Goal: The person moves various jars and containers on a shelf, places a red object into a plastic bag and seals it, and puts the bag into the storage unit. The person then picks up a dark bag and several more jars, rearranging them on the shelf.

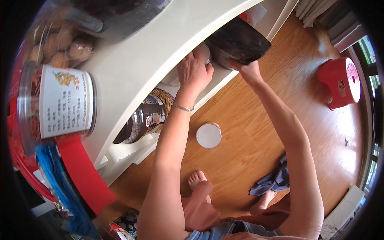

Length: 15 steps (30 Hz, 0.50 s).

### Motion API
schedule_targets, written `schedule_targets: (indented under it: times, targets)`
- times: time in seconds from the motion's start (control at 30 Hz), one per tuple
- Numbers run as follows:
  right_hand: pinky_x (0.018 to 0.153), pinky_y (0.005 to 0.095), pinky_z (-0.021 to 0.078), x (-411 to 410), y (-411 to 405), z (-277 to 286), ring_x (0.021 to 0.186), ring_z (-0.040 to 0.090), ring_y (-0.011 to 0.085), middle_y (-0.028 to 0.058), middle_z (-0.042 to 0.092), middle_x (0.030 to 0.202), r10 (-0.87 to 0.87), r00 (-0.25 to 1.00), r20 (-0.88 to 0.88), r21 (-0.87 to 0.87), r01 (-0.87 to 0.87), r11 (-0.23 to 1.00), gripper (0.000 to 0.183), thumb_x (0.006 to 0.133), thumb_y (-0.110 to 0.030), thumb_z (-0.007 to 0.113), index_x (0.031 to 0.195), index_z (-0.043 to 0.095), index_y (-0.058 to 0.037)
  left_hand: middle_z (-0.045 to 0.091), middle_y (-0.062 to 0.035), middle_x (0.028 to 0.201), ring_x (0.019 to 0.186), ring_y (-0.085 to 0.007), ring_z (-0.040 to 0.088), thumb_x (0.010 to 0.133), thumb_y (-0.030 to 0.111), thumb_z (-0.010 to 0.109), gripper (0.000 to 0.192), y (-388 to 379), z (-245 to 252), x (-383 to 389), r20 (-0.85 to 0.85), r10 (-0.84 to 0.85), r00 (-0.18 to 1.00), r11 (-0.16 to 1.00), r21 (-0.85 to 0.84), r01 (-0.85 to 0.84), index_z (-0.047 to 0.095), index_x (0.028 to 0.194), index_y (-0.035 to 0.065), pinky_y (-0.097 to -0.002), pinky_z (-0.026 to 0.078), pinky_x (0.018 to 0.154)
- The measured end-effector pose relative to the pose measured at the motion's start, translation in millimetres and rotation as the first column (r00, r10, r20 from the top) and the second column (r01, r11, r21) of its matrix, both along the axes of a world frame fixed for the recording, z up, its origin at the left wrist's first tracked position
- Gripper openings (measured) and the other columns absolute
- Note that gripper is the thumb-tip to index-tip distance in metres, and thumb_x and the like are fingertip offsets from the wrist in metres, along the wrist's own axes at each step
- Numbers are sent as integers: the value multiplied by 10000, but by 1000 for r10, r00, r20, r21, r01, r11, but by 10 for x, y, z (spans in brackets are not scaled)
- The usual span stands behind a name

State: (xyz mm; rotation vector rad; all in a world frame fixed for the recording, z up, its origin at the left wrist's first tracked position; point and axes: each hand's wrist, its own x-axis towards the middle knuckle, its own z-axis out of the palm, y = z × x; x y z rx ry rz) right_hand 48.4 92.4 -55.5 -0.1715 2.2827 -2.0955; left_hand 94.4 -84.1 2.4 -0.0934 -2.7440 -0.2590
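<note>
On the lower shelf point(220, 81), beneath the curved white top, my left hand point(195, 70) reaches in with its fingers on a pale round container point(204, 53). My right hand point(246, 70) grips the lower edge of a dark, glossy bag or box point(240, 40), which juts out over the shelf edge. What lies behind that dark thing is hidden. Near my left forearm, a dark plastic jar point(147, 118) lies on its side beside a woven straw item point(164, 99). A round tin or jar with a pale lid point(208, 135) stands on the wooden floor below my hands.
Above, the white top point(120, 69) holds a clear labelled jar point(66, 102) and a bag of walnuts point(60, 48). A red ribbon point(87, 177) hangs at the left. A red stool point(340, 82) stands at the right; a blue cloth point(271, 180) lies near my foot.
</note>
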Motion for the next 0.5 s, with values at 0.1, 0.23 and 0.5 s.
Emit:
schedule_targets:
  times: [0.1, 0.23, 0.5]
  targets:
    - [830, 320, 441, -143, -218, 18, 951, 559, 250, 134, 567, 1058, -112, 992, -61, 89, 118, 989, 465, 632, -182, 761, 1037, 589, -35, 347, -242, 1258, 1178, -399, 317, 655, 216, 661, 653, 23, 42, 8, 8, -55, 998, 998, 44, 54, 384, 1209, 8, -467, 270, 986]
    - [871, 349, 421, -327, -510, -21, 1022, 503, 308, 154, 502, 1095, -240, 960, -146, 66, 252, 965, 576, 620, -158, 748, 1155, 538, -113, 336, -243, 1272, 1181, -396, 316, 650, 202, 663, 708, 35, 51, 35, 35, -33, 999, 998, 53, 31, 326, 1230, -27, -468, 257, 1000]
    - [857, 394, 420, -642, -829, 23, 1016, 493, 353, 198, 517, 1066, -237, 947, -217, 272, 292, 917, 649, 621, -357, 730, 1192, 502, -150, 313, -229, 1297, 1192, -401, 304, 627, 185, 709, 786, 31, 40, 12, 24, -66, 998, 995, 74, 64, 286, 1250, -38, -475, 248, 1006]
